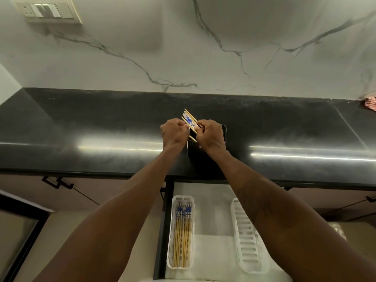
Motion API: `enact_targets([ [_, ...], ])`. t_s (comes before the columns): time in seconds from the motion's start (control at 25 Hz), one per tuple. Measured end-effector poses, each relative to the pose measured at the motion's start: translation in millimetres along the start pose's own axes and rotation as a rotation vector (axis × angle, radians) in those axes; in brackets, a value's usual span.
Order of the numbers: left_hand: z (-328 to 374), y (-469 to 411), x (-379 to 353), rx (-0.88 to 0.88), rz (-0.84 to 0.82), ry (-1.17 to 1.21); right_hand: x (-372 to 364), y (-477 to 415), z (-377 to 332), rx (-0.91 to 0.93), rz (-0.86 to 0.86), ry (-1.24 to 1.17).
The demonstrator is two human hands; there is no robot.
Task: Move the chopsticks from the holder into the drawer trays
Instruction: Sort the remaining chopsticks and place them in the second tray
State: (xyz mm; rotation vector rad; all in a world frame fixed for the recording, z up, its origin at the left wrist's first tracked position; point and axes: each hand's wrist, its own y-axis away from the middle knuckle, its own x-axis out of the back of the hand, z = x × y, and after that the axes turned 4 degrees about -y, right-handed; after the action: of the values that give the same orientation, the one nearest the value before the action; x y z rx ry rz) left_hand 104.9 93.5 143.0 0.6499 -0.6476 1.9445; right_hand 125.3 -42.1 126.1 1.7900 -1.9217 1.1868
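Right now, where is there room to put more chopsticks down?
The right tray is bare, as is the drawer floor between the trays. The left tray is crowded with chopsticks. The countertop beside the holder is bare too.

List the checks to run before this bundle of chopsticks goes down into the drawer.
1. Grip on the held chopsticks: ok. The left hand and right hand both hold the bundle.
2. Bundle clear of the holder: cannot tell; the hands hide its lower ends.
3. Drawer open: ok.
4. Right tray free: ok; no chopsticks show in it.
5. Stored chopsticks lie fully inside the left tray: not ok; one tip seems to poke past its near rim.
6. Holder emptied: cannot tell; its inside is dark and covered by the hands.
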Motion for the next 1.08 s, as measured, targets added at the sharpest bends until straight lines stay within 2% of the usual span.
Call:
enact_targets([
  [0.28,5.0,-38.2,-5.9,0.051,0.071,-0.073,-18.6,-36.8,8.8,-0.048,-0.118,-0.006],
  [0.52,8.0,-58.4,-22.9,0.092,-0.101,-0.115,-28.7,-49.1,11.5,-0.076,-0.14,-0.029],
  [0.68,7.1,-62.8,-26.7,0.137,-0.108,-0.11,-30.5,-50.6,9.9,-0.083,-0.15,-0.018],
  [0.88,6.4,-63.0,-20.7,0.202,-0.092,-0.041,-31.9,-50.0,9.9,-0.107,-0.156,-0.013],
  [1.08,5.9,-61.8,-15.6,0.315,-0.129,0.13,-25.8,-46.7,5.4,-0.101,-0.201,-0.03],
])
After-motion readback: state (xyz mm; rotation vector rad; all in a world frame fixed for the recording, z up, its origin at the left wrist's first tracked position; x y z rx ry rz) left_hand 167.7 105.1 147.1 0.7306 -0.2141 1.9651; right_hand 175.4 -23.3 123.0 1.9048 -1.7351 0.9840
